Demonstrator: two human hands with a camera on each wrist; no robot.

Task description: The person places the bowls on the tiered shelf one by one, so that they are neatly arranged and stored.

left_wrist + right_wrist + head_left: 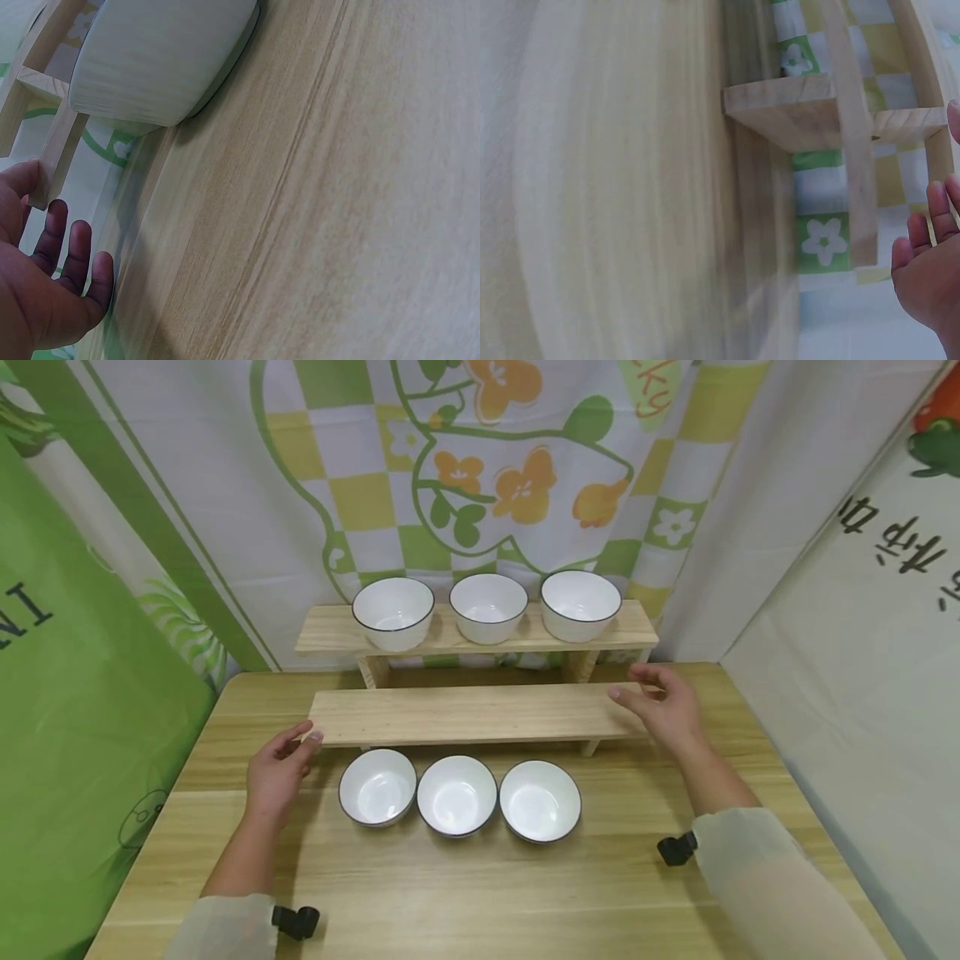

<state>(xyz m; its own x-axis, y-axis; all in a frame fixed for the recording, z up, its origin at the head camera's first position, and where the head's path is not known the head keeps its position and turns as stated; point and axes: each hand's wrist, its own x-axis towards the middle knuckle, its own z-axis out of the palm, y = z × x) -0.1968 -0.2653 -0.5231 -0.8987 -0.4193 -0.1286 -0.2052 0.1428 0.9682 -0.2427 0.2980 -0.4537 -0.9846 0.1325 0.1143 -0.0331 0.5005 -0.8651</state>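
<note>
A two-tier wooden rack stands at the back of the table. In the head view my left hand (pixel 276 777) is at the left end of its lower shelf (pixel 472 714), pinching the front corner between thumb and index finger. The left wrist view shows the other fingers (pixel 77 251) spread past the board's end. My right hand (pixel 667 706) hovers by the shelf's right end, thumb over the board, fingers loosely extended. Three white dark-rimmed bowls, left (pixel 377 787), middle (pixel 457 796) and right (pixel 540 802), sit in a row before the rack.
Three matching bowls, left (pixel 393 614), middle (pixel 489 608) and right (pixel 580 606), stand on the upper shelf (pixel 330 631). The wood-grain table (pixel 450 902) extends toward me. A patterned cloth (pixel 480 510) hangs behind the rack, with printed sheets at both sides.
</note>
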